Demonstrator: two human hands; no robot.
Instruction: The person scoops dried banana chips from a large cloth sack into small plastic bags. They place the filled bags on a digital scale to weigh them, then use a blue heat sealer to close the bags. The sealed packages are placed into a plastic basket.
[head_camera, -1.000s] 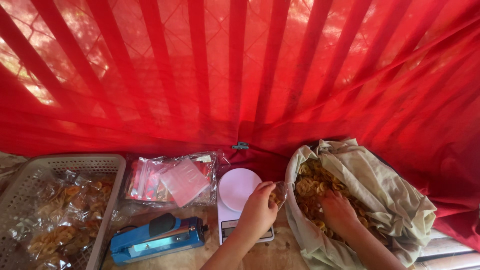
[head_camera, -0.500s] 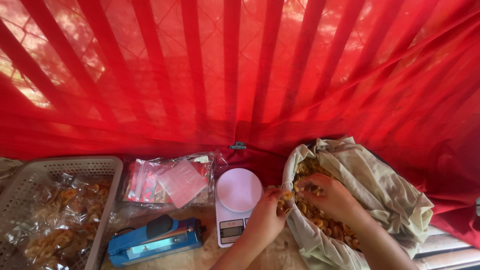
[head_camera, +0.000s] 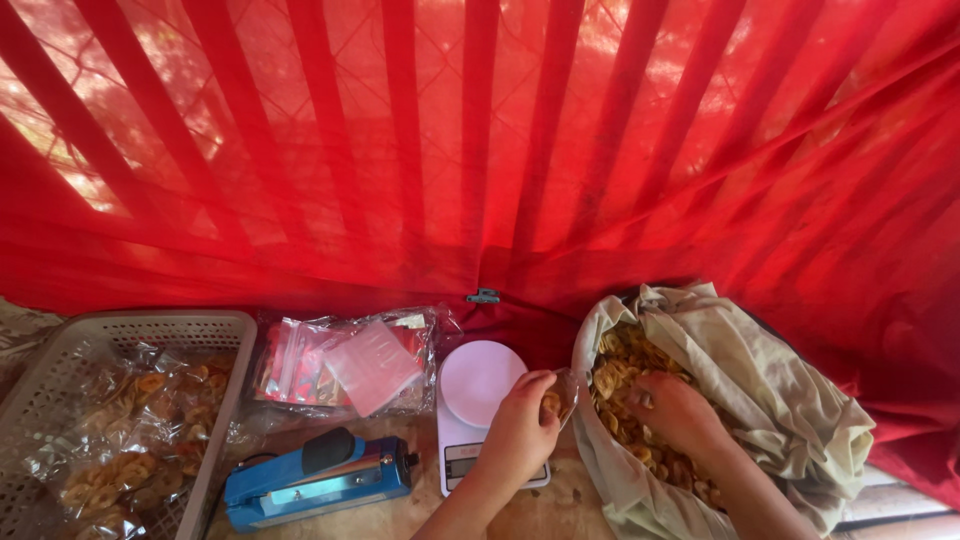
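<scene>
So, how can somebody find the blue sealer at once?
Start at the grey basket on the left and look just right of its near corner. The blue sealer lies there, left of the white scale. It is the only blue thing, long and flat.

A single head-worn view looks forward and down from close above the table. The red curtain fills the upper half; the basket, scale and sack line the bottom edge, with both forearms entering from below.
</scene>
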